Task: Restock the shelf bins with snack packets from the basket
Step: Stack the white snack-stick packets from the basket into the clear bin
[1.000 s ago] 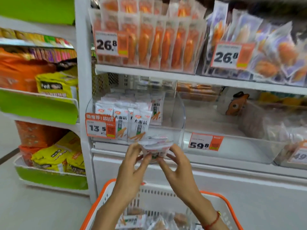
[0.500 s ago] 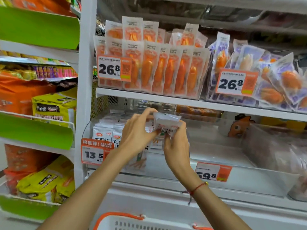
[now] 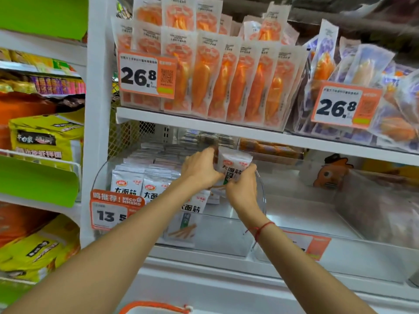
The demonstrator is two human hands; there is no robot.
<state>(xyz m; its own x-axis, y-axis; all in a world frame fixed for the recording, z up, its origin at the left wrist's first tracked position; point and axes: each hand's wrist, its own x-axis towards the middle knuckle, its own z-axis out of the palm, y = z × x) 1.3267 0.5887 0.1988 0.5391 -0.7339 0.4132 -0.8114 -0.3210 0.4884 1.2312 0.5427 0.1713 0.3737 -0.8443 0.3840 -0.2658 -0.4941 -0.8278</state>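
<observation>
Packet (image 3: 234, 165) pinched by left hand (image 3: 200, 172) and right hand (image 3: 241, 186) had risen from basket height into clear bin (image 3: 226, 243) (1 restocked shortly).

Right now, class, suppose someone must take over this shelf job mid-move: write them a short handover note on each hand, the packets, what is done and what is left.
Left hand: grips the left edge of a white packet, held upright.
Right hand: grips the same packet lower down on its right side.
The packet is over the right, emptier part of the clear bin, beside the rows of matching packets standing at its left.
Done: packet brought up to the bin.
Left: set it down in line and let go. Only the basket rim shows, so its remaining stock cannot be judged.
</observation>
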